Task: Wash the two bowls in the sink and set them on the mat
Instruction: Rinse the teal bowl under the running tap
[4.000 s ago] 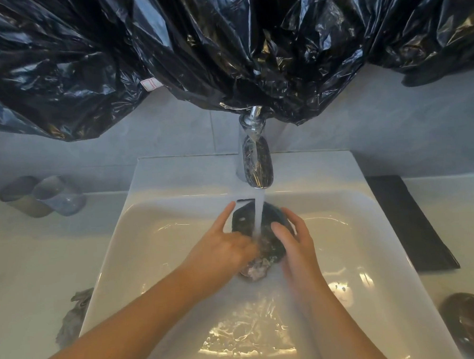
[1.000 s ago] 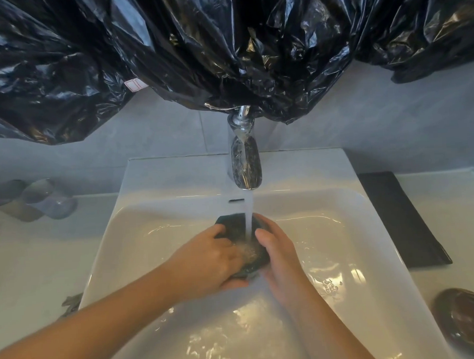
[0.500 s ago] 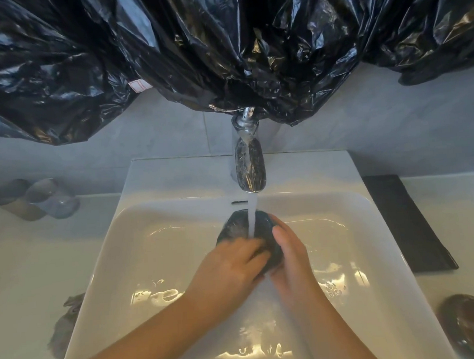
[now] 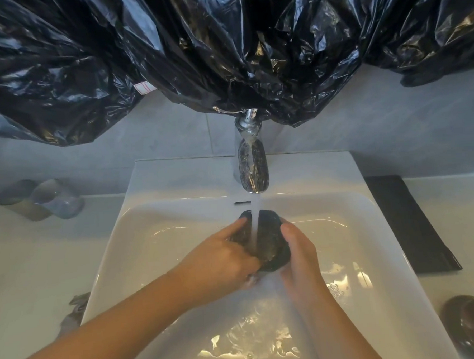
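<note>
Gripping with left hand [image 4: 223, 259] and right hand [image 4: 299, 254], one each side, we hold the bowl [image 4: 270, 232] under the tap [image 4: 253, 167] stream, low in the sink [image 4: 180, 176] to contain splash. Mat [image 4: 405, 225] lies right of the sink; second bowl [image 4: 471, 327] waits on the counter [image 4: 451, 195] nearer us.

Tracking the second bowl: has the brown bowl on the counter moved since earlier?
No. The brown bowl keeps its spot right of the sink rim, nearer the camera than the black mat.
</note>
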